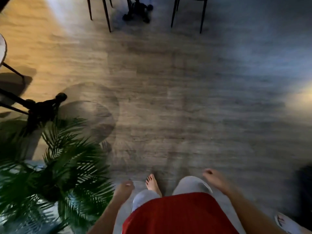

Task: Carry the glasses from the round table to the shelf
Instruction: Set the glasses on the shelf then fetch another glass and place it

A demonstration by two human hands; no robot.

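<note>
No glasses and no shelf show in the head view. My left hand (124, 187) hangs beside my left leg, fingers loosely curled, holding nothing. My right hand (213, 176) swings out past my right knee, fingers loosely curled too, with nothing in it. Both hands are blurred by motion. A black pedestal table base (137, 10) stands at the top of the view between chair legs; its top is out of frame. Another black table base (42, 108) stands at the left.
A green palm plant (55, 169) fills the lower left, close to my left arm. Dark chair legs (187, 14) stand at the top. A pale round seat edge (3, 48) shows at the far left. Wood floor (168, 90) stretches ahead.
</note>
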